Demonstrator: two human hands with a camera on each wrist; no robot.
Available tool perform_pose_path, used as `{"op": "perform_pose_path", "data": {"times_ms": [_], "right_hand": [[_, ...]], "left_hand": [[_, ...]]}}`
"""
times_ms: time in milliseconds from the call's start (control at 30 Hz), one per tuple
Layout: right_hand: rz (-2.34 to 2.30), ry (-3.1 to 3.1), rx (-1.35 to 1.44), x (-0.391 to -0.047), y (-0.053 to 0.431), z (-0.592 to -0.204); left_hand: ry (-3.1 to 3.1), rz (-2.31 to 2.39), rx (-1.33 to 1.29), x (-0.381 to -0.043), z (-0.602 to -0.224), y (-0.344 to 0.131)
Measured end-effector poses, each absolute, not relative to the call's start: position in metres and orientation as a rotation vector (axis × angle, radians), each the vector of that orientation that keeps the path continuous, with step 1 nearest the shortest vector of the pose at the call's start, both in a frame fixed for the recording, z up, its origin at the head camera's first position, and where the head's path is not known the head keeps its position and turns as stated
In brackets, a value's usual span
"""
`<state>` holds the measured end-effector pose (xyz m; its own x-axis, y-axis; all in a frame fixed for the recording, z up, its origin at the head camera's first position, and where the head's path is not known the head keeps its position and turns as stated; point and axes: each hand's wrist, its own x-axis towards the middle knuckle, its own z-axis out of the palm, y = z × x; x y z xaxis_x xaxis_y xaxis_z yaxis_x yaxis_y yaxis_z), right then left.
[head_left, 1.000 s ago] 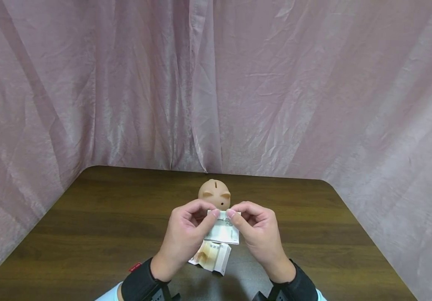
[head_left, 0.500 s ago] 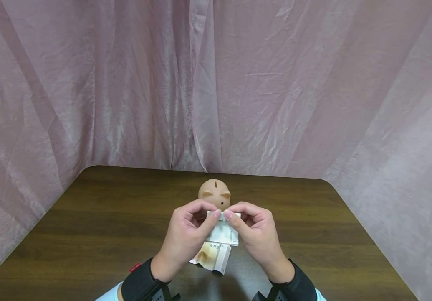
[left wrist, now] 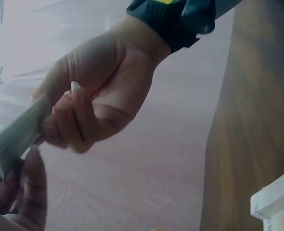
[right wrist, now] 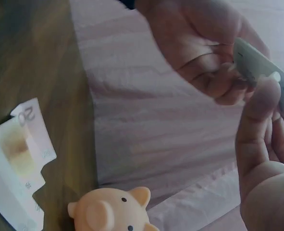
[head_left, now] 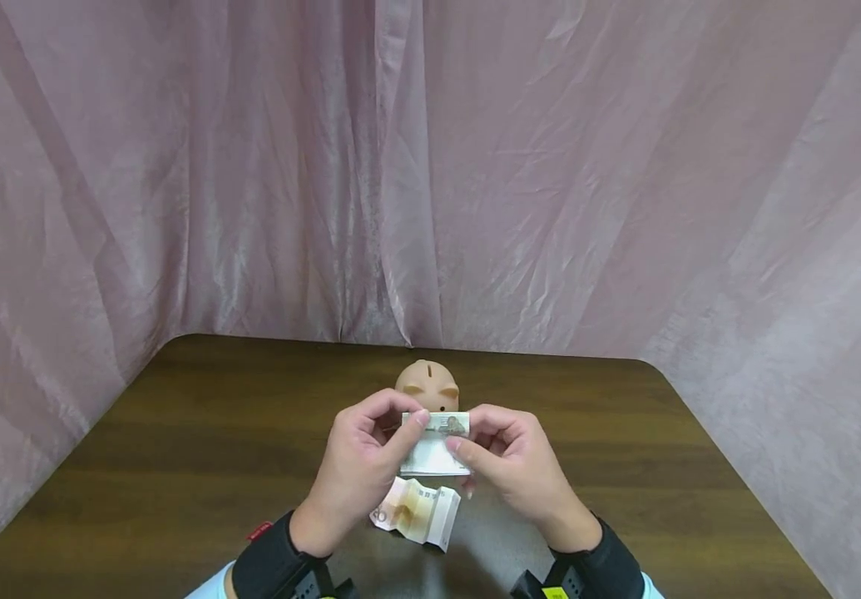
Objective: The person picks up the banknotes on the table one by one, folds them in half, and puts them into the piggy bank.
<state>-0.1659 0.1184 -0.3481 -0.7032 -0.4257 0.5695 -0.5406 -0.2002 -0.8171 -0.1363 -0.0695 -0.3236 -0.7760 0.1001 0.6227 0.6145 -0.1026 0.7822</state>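
Between both hands, above the table, a pale green folded banknote (head_left: 430, 456) is held, its upper strip turned over along a crease. My left hand (head_left: 361, 462) pinches its upper left corner between thumb and forefinger. At the right edge, my right hand (head_left: 520, 466) pinches it, thumb in front and fingers behind. Below them on the table lies a creased yellowish banknote (head_left: 417, 511); the right wrist view shows a 20 on this zigzag-folded note (right wrist: 24, 139). Just beyond the hands stands a peach piggy bank (head_left: 428, 381) with a slot on top, its lower part hidden by the held note.
The brown wooden table (head_left: 250, 433) has rounded far corners. Pink curtains (head_left: 310, 166) hang behind it and along both sides.
The held banknote has risen slightly and shifted left, and its folded upper strip now shows. My right thumb has moved down the note, while my left hand has moved a little left.
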Motion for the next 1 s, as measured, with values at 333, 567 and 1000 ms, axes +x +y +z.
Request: {"op": "perform_pose_path", "data": {"times_ms": [333,567,1000], "right_hand": [[2.344,-1.661,1.209,-0.168,0.123,-0.343],[2.442,-1.398,1.473,-0.171,0.122,-0.343],[2.057,-1.565,1.409,-0.165,0.120,-0.338]], "left_hand": [[-1.524,-2.405,-1.142,-0.160,-0.348,-0.078],[-1.308,-2.586,-1.267,-0.159,-0.345,-0.075],[-1.583,-2.126,-1.214,-0.149,-0.338,-0.074]]}}
